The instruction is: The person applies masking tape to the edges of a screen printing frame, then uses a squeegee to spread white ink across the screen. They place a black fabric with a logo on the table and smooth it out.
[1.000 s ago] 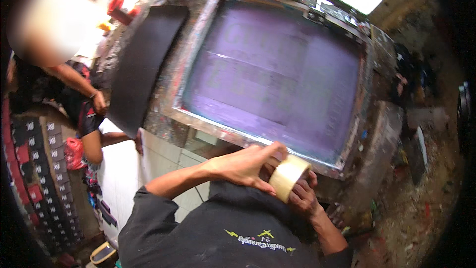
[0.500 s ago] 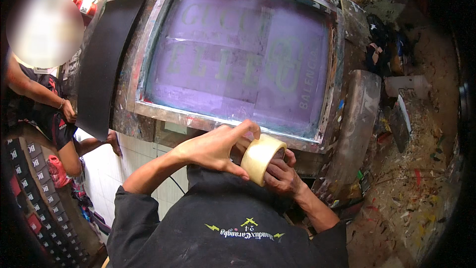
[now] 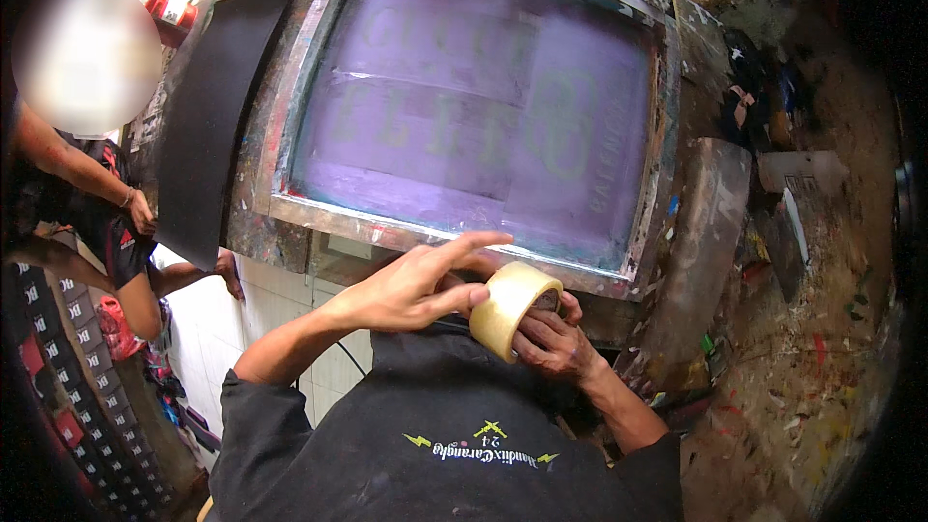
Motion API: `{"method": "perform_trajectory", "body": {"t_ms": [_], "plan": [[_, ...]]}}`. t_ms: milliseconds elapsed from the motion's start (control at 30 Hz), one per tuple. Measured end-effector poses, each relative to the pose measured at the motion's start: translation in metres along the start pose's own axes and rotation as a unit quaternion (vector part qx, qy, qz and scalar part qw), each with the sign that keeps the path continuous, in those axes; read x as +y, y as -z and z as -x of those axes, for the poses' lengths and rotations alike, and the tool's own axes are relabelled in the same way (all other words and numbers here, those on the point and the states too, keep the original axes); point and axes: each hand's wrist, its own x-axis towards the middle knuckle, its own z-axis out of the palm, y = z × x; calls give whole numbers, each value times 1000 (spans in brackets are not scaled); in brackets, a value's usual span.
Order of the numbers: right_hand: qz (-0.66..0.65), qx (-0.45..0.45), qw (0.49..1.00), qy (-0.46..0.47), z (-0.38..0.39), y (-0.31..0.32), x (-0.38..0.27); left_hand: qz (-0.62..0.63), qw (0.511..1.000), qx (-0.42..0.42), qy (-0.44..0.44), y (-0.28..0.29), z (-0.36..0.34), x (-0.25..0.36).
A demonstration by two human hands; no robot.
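A roll of pale yellow tape [image 3: 505, 300] is held low, just in front of the wooden-framed printing screen [image 3: 445, 106], whose purple mesh carries faint green lettering. My right hand [image 3: 553, 340] grips the roll from the right, fingers reaching into its core. My left hand [image 3: 416, 290] is at the roll's left side: its index finger stretches out toward the frame's lower edge, the thumb is by the roll, and the other fingers are partly hidden.
A black flat board [image 3: 217, 106] lies left of the screen on the stained workbench [image 3: 256, 246]. Another person [image 3: 82, 174] sits at the far left above rows of dark printed patches [image 3: 87, 362]. A worn plank [image 3: 706, 217] and scattered clutter [image 3: 749, 87] are at the right.
My left index finger has straightened out from its curl over the roll, and the thumb has risen along the roll. The view has shifted, so the screen appears higher and further left than a second ago.
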Motion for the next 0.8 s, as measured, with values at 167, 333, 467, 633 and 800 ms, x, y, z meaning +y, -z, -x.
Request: {"method": "perform_trajectory", "body": {"t_ms": [167, 333, 467, 633, 800], "plan": [[31, -18, 999, 18, 0, 1, 3, -127, 991, 30, 10, 11, -8, 24], [55, -42, 997, 25, 2, 3, 1, -159, 985, 57, -32, 8, -7, 13], [5, -47, 999, -14, -1, 9, -2, -141, 986, -82, -29, 15, 24, 30], [3, -56, 998, -20, -19, 24, -4, 123, 983, 76, 113, 0, 28, 14], [-146, -47, 982, -114, -49, 67, -29, -8, 979, 204, -16, -23, 30, 10]]}}
